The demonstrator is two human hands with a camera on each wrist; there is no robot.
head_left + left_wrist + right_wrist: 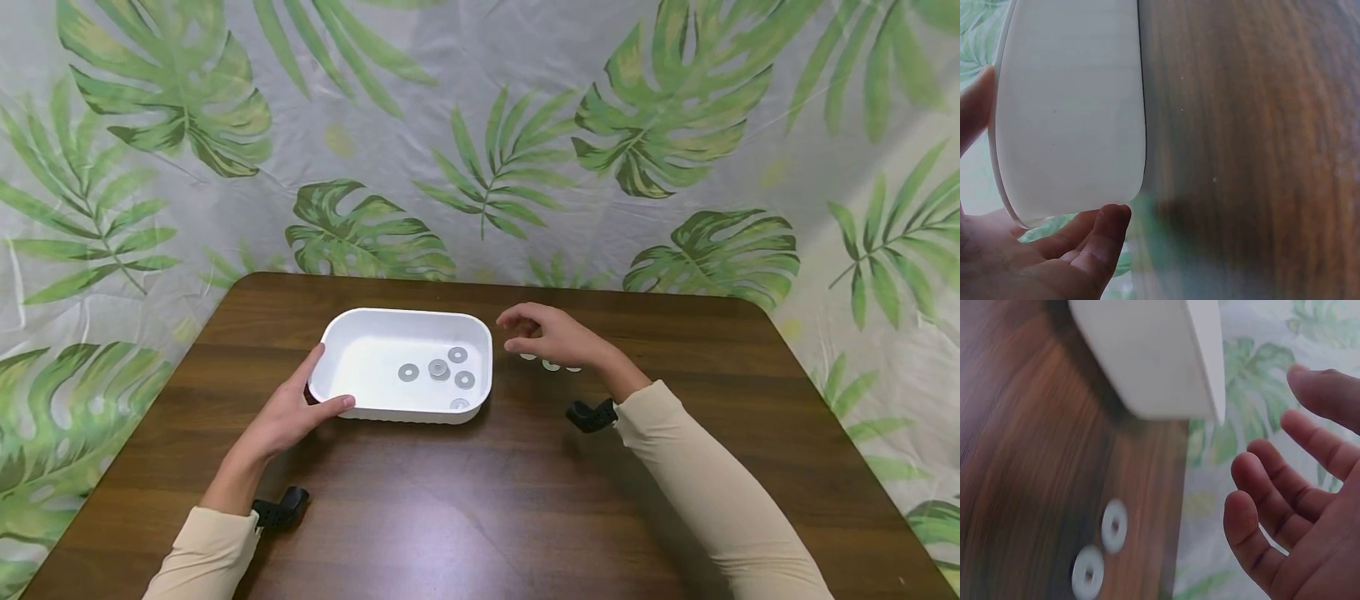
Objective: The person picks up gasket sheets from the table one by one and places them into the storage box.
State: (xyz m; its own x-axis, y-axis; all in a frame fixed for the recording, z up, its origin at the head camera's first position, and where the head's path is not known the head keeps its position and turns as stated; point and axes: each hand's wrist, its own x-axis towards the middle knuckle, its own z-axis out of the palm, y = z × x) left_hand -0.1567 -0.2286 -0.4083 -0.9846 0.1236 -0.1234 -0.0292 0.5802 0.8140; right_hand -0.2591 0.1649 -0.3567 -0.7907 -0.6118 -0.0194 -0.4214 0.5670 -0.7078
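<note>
A white plastic tub (408, 414) stands on the table, with several flat metal washers (457, 380) lying in its right half. My left hand (288, 412) holds the tub's left end. Its thumb is on the front rim and the fingers go round the end wall; in the left wrist view, fingertips touch the tub (1066, 112) low down. Just beyond the right end of the tub hovers my right hand (555, 335), fingers loosely bent and apart. Nothing shows between them in the right wrist view. Below that hand, washers (551, 366) lie on the wood, partly hidden by it.
The brown wooden table (450, 500) has rounded far corners. Behind it hangs a pale cloth (525, 50) printed with green leaves. Each wrist wears a black strap device, one (283, 508) at the left and one (591, 416) at the right.
</note>
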